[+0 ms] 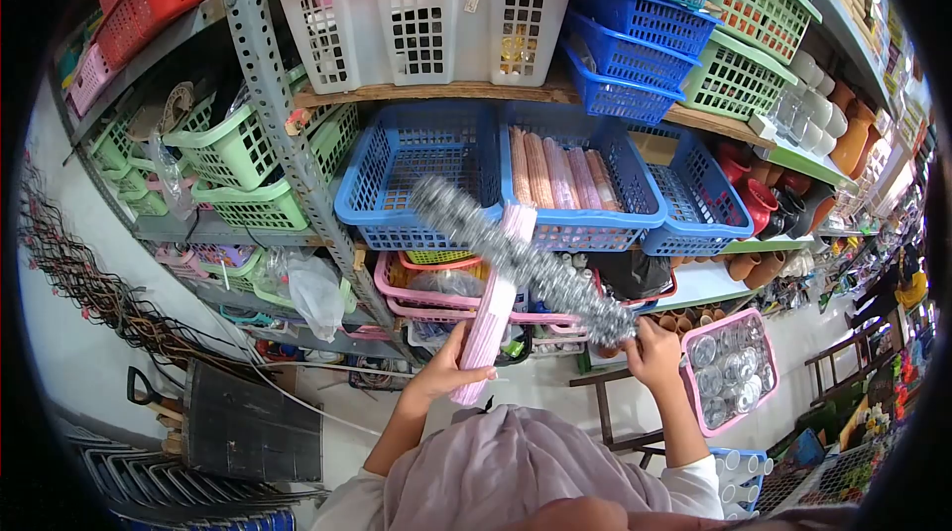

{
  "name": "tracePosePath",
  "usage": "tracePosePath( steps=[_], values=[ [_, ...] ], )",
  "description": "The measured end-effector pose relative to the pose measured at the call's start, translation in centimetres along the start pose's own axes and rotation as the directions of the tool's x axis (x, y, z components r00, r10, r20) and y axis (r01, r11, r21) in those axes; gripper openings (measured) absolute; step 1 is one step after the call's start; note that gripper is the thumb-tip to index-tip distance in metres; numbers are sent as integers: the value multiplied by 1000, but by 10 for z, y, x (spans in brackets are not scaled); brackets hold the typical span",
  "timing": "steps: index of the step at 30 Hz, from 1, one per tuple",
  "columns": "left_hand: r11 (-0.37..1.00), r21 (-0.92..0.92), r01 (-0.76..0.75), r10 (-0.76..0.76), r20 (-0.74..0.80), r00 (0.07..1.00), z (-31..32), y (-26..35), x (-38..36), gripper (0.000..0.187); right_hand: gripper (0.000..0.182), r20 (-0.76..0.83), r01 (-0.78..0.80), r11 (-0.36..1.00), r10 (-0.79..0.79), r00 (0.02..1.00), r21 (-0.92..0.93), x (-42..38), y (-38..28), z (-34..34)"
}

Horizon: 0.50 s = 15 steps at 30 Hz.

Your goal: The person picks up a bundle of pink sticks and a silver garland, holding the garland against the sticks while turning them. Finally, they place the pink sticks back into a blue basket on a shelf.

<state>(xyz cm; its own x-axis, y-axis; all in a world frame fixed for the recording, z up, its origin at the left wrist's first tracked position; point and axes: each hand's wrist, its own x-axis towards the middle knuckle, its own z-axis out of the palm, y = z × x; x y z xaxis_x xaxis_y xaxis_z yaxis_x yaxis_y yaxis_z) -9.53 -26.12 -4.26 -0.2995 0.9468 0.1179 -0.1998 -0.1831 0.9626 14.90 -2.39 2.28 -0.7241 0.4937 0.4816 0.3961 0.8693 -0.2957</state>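
In my left hand [444, 372] is a long pink-and-white striped bundle [486, 343], slim and held nearly upright with a slight tilt, with a pale band around its middle. My right hand [654, 353] is closed around the lower right end of a long silver tinsel bundle [545, 278], fuzzy and partly smeared by motion. It slants up to the left and crosses in front of the striped bundle's upper part. Beyond them, a blue basket [645, 206] holds several similar bundles [561, 172] in orange and pink. Beside it stands another blue basket [362, 189], its mesh bottom showing.
A metal shelf post [268, 85] rises at left, near green baskets [248, 204]. Overhead sits a large white basket [367, 20]. To my right, a pink basket [709, 427] holds glass jars. Dark wire stems [119, 293] lean on the left wall above stacked chairs [169, 476].
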Motion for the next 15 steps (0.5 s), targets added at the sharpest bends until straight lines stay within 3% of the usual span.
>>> tracePosePath(
  steps=[2,5,7,10,12,15],
  values=[
    [999,-39,-11,12,30,999,1,-2,-2,75,24,20,252,967,-252,968,-29,-1,0,-5],
    [986,-146,78,-61,115,991,6,8,-1,81,24,-11,189,980,-190,982,-59,3,2,-9],
    [991,-108,75,-59,145,988,2,1,0,82,23,-92,50,998,-54,994,-40,7,9,-5],
    [994,-89,63,-52,120,991,7,1,-3,75,23,-61,92,995,-94,994,-32,8,8,-9],
    [992,-107,64,-57,69,996,7,0,-3,68,25,23,287,954,-286,958,-89,8,0,-16],
    [997,-18,78,-76,86,993,4,-12,-3,58,29,-42,172,980,-177,983,-95,12,5,-14]
  ],
)
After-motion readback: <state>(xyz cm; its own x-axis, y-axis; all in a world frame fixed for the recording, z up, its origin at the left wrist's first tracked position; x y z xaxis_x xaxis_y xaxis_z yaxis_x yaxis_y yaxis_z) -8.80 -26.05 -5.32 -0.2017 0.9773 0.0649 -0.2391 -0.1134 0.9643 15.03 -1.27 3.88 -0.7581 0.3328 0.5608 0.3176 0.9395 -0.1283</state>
